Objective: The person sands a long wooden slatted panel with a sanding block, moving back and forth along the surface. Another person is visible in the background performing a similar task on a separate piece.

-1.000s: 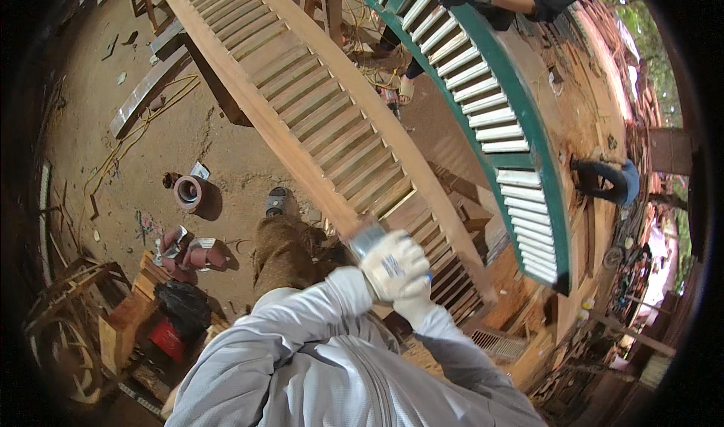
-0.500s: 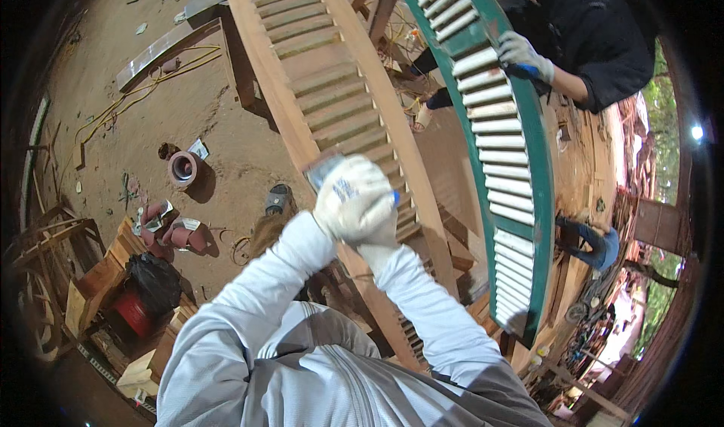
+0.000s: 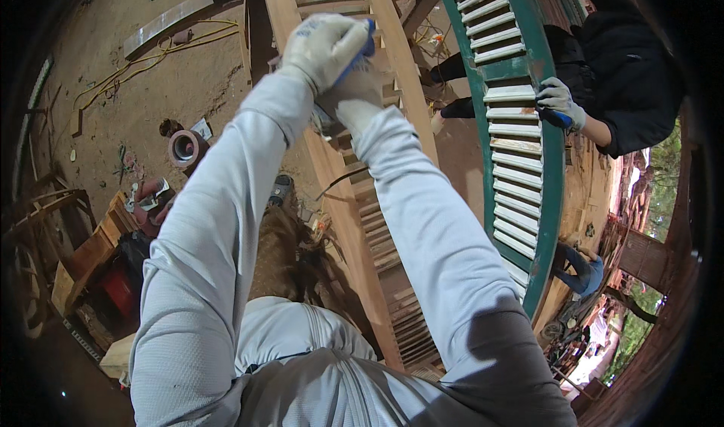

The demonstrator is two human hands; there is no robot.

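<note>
My left hand (image 3: pixel 323 46), in a white work glove with a blue palm, is closed at the far end of a grey power sander (image 3: pixel 324 122). Just behind and to the right, my right hand (image 3: pixel 357 99) is gloved too, smeared by motion, and wrapped against the same tool. Between them the two hands cover most of the sander, and a short black cord (image 3: pixel 341 179) shows nearer me. Beneath it lies a bare-wood louvered shutter (image 3: pixel 349 223), slanting from far left to near right, and the sander is over its left rail.
Right of it stands a green shutter (image 3: pixel 554 201) with white slats, gripped by another person's gloved hand (image 3: pixel 559 103). On the dirt floor at left are a brown roll (image 3: pixel 185 148), a yellow cord (image 3: pixel 143 69) and a metal bar (image 3: pixel 167 24). Scrap wood (image 3: pixel 87 257) lies lower left.
Both my hands have slid away from me along the wooden shutter with the sander, and my arms are stretched further. The view has shifted, so the green shutter appears further right.
</note>
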